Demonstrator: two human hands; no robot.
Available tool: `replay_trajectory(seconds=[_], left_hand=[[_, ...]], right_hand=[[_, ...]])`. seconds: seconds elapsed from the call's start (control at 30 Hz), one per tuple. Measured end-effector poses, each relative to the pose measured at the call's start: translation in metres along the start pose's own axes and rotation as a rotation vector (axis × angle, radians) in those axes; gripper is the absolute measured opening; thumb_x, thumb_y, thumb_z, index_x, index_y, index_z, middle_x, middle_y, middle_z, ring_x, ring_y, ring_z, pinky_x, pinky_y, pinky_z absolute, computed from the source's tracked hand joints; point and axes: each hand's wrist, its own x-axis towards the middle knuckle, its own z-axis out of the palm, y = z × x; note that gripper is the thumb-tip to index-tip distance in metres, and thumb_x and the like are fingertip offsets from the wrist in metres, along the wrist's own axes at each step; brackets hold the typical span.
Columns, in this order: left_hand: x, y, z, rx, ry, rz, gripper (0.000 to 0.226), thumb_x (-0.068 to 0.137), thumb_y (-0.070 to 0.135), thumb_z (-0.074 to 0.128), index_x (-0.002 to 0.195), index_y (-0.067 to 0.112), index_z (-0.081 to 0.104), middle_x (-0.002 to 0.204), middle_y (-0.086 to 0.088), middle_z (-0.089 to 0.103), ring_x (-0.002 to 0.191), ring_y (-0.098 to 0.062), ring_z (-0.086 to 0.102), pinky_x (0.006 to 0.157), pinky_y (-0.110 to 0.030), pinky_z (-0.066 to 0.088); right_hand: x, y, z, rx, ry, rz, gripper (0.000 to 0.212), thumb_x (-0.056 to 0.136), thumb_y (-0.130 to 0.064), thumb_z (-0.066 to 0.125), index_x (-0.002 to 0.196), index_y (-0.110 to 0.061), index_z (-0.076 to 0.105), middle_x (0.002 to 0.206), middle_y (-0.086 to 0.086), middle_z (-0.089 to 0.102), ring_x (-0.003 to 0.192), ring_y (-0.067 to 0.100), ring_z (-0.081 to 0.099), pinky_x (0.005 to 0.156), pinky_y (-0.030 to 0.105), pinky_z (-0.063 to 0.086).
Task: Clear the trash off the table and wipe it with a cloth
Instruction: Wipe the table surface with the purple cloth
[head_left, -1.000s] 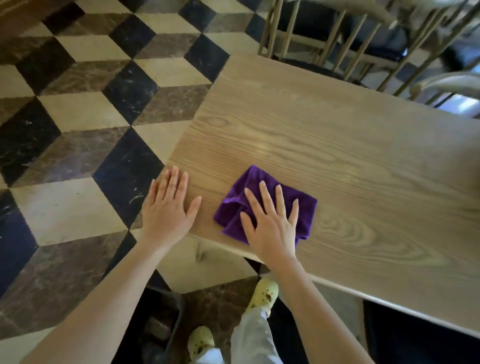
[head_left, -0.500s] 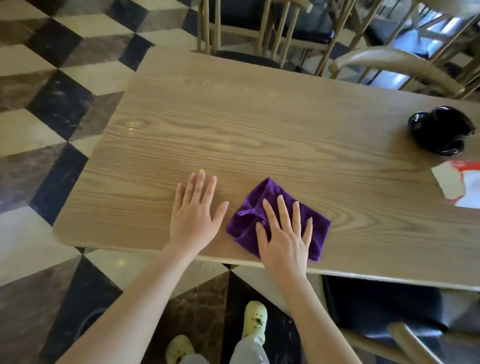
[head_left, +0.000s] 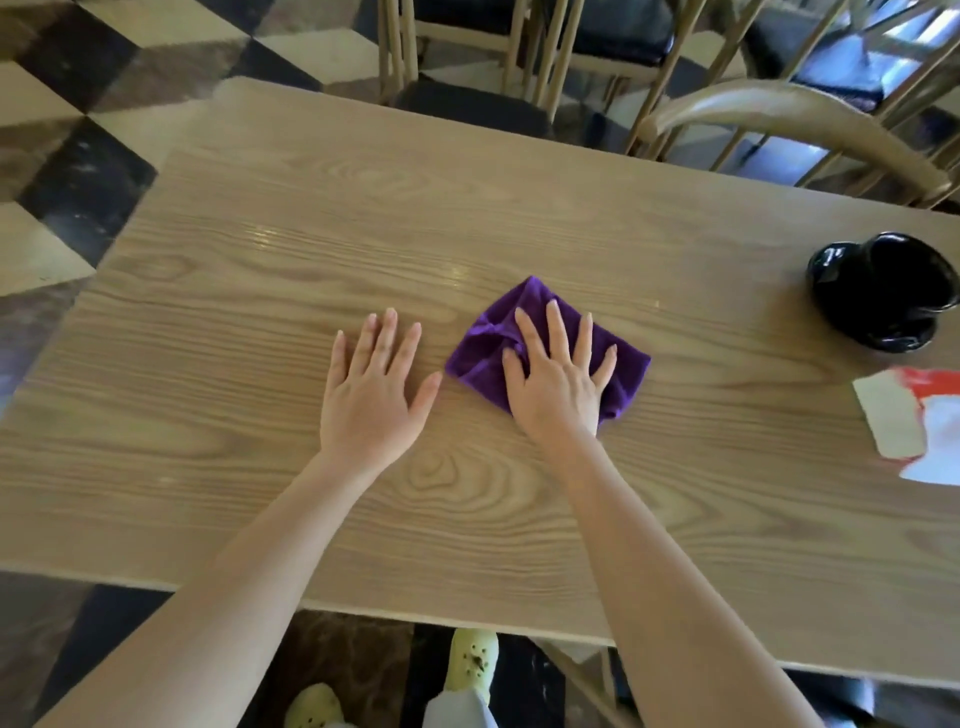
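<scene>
We press our right hand (head_left: 558, 384), fingers spread flat, on the purple cloth (head_left: 480, 358) mid-way along the surface (head_left: 208, 364); our left hand (head_left: 371, 400) lies wide-fingered beside it. The red-and-white paper (head_left: 883, 415) is too blurred to read.

Purple cloth (head_left: 540, 312), black pot (head_left: 883, 291) — pale wood-grain table (head_left: 260, 291)

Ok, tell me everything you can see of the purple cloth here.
The purple cloth is deep violet, soft-looking fabric, folded into a rough, creased square set cornerwise. It lies flat on the wooden table, about midway across it. The right hand presses on it with straight, spread fingers, covering its middle. The left hand lies flat close beside it, seemingly apart.
</scene>
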Motion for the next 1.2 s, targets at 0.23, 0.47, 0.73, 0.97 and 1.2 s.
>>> replay_trajectory(seconds=[0.23,0.47,0.73,0.97,1.2], left_hand=[[0.000,0.002,0.000,0.044,0.004,-0.020,0.065,0.092,0.055,0.023,0.148,0.021,0.028,0.156,-0.005,0.023,0.146,-0.019,0.018,0.119,-0.039,0.005],[-0.001,0.001,0.003,0.067,0.017,-0.020,0.063,0.093,0.054,0.025,0.147,0.022,0.028,0.157,-0.003,0.022,0.146,-0.017,0.016,0.119,-0.042,0.012],[-0.001,0.000,0.003,0.072,0.009,-0.024,0.064,0.093,0.055,0.023,0.148,0.023,0.027,0.157,-0.002,0.021,0.146,-0.017,0.015,0.119,-0.040,0.008],[-0.001,0.000,-0.001,0.043,-0.014,-0.008,0.068,0.091,0.059,0.012,0.150,0.026,0.016,0.159,-0.001,0.011,0.147,-0.014,0.002,0.121,-0.040,0.002],[0.001,0.001,-0.007,-0.035,-0.070,-0.006,0.064,0.095,0.053,0.022,0.151,0.023,0.013,0.160,-0.003,0.002,0.148,-0.017,-0.004,0.120,-0.041,-0.006]], right_hand=[[0.149,0.013,-0.024,-0.056,-0.050,-0.164,0.051,0.095,-0.053,0.024,0.145,-0.044,0.018,0.160,-0.009,0.005,0.147,0.028,-0.006,0.115,0.060,-0.004],[0.244,0.015,-0.040,-0.056,-0.067,-0.145,0.053,0.094,-0.055,0.022,0.146,-0.041,0.018,0.160,-0.007,0.005,0.147,0.029,-0.004,0.114,0.061,-0.003],[0.212,0.030,-0.037,-0.042,-0.029,-0.116,0.055,0.095,-0.052,0.023,0.147,-0.036,0.019,0.160,-0.004,0.007,0.148,0.026,-0.001,0.116,0.056,-0.002],[0.060,0.060,-0.025,-0.029,0.003,0.000,0.055,0.095,-0.050,0.028,0.147,-0.036,0.018,0.160,-0.007,0.009,0.148,0.023,0.001,0.118,0.053,0.000],[-0.120,0.067,-0.005,-0.038,0.048,0.111,0.057,0.089,-0.050,0.027,0.143,-0.033,0.034,0.154,-0.003,0.031,0.144,0.025,0.024,0.117,0.054,0.014]])
